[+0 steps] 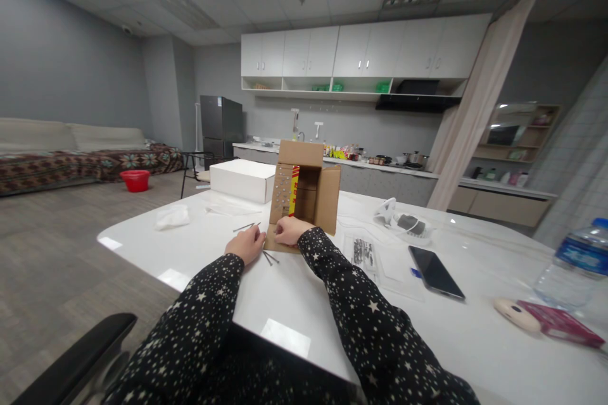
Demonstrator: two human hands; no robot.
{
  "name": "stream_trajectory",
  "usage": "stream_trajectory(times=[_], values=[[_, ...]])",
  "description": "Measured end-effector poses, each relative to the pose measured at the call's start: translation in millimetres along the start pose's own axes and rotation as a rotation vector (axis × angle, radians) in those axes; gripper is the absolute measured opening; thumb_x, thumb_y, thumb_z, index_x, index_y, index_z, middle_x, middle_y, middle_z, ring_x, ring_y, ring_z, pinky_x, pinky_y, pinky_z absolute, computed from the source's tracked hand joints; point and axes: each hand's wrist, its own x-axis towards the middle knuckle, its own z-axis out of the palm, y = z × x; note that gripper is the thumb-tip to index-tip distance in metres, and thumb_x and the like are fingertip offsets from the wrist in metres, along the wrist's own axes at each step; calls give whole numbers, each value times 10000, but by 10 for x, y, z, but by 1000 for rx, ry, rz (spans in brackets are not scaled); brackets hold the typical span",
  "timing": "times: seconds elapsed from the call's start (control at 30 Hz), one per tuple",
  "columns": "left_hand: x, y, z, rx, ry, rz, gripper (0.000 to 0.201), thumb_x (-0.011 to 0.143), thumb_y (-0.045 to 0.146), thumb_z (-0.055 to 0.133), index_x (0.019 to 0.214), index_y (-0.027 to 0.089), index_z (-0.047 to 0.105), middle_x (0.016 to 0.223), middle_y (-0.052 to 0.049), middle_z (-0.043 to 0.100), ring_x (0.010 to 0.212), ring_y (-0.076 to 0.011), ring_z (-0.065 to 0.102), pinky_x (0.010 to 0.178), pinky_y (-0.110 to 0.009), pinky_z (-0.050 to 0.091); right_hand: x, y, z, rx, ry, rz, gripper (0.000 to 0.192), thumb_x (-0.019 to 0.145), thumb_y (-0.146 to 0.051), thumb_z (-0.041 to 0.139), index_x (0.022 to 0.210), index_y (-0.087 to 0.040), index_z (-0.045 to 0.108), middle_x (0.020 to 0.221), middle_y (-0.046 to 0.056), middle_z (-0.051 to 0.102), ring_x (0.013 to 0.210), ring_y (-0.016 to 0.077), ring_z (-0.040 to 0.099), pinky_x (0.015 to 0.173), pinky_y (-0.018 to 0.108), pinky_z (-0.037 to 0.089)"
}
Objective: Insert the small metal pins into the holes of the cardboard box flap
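Note:
An open brown cardboard box [311, 193] stands on its side on the white table [294, 304], its flaps spread and a red and yellow pack showing inside. My right hand [289, 230] rests on the box's lower front flap, fingers curled at its edge. My left hand [247, 244] lies on the table just left of that flap, fingertips near it. Thin dark metal pins [247, 226] lie on the table beside my left hand, and more pins [270, 258] lie under my wrists. What the fingers pinch is too small to tell.
A white box [242, 180] sits behind the carton. To the right lie a clear bag of dark parts [363, 252], a black phone [436, 272], a white device [403, 220], a water bottle [572, 262] and a red pack [560, 323]. Crumpled plastic [171, 216] lies left.

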Motion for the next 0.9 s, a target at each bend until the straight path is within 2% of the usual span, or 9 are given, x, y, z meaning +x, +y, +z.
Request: stream_trajectory(times=[0.17, 0.33, 0.57, 0.9], values=[[-15, 24, -26, 1, -6, 3, 384, 830, 503, 286, 798, 208, 531, 838, -92, 642, 807, -223, 597, 678, -316, 414, 1, 53, -10, -62, 152, 19, 149, 698, -273, 566, 802, -180, 617, 887, 75, 664, 794, 164, 612, 679, 229, 441], [-20, 37, -35, 4, -7, -5, 366, 828, 490, 308, 810, 207, 539, 854, -89, 647, 811, -216, 599, 686, -310, 416, -15, 74, -12, -71, 230, 73, 183, 731, -279, 546, 889, -197, 586, 982, 81, 638, 899, 202, 594, 714, 275, 439], [-11, 32, -23, 5, -8, -7, 369, 831, 492, 309, 807, 209, 544, 855, -79, 648, 814, -208, 598, 694, -303, 416, 8, 98, 6, -71, 247, 63, 195, 754, -272, 538, 936, -204, 560, 1023, 74, 625, 948, 204, 578, 734, 280, 433], [-12, 17, -24, 14, 2, 9, 374, 829, 493, 298, 799, 209, 539, 829, -84, 649, 794, -218, 599, 670, -309, 412, 55, 124, 46, -54, 209, 30, 129, 724, -254, 549, 822, -195, 608, 919, 56, 648, 888, 177, 594, 729, 244, 433]])
